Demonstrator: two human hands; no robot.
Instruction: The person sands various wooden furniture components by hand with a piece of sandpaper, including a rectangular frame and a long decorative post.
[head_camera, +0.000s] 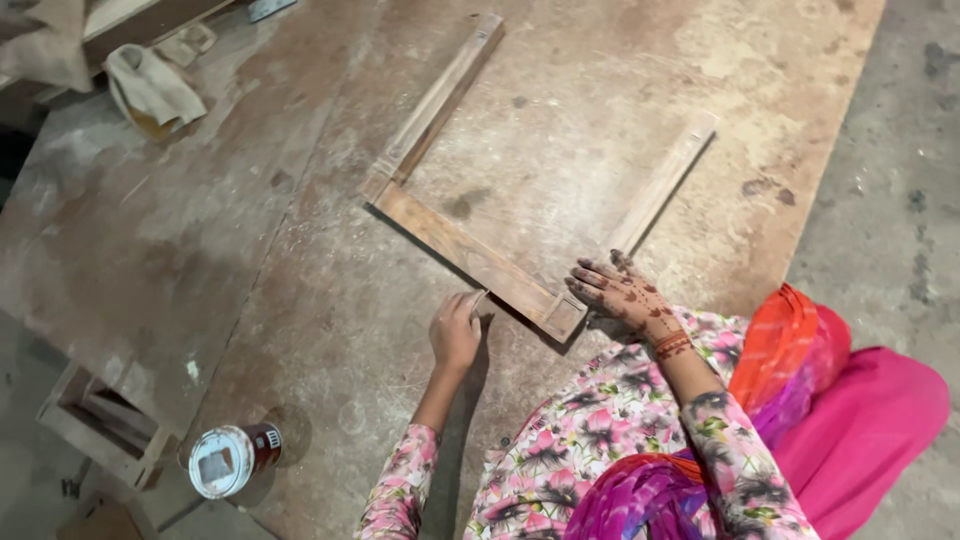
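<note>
A three-sided wooden frame (470, 255) lies flat on a large worn brown board (300, 300). Its two long side rails point away from me. My left hand (455, 332) is closed around a small pale piece (478, 298), whose tip touches the near edge of the frame's cross rail. I cannot tell what the piece is. My right hand (622, 295), marked with dark henna patterns, lies with fingers spread over the frame's near right corner and presses on it.
A round tin can (230, 458) with a pale lid stands on the board's near left edge. A crumpled cloth (150, 90) lies at the far left. A small open wooden box (100, 425) sits below the board. Grey concrete floor (890, 180) runs along the right.
</note>
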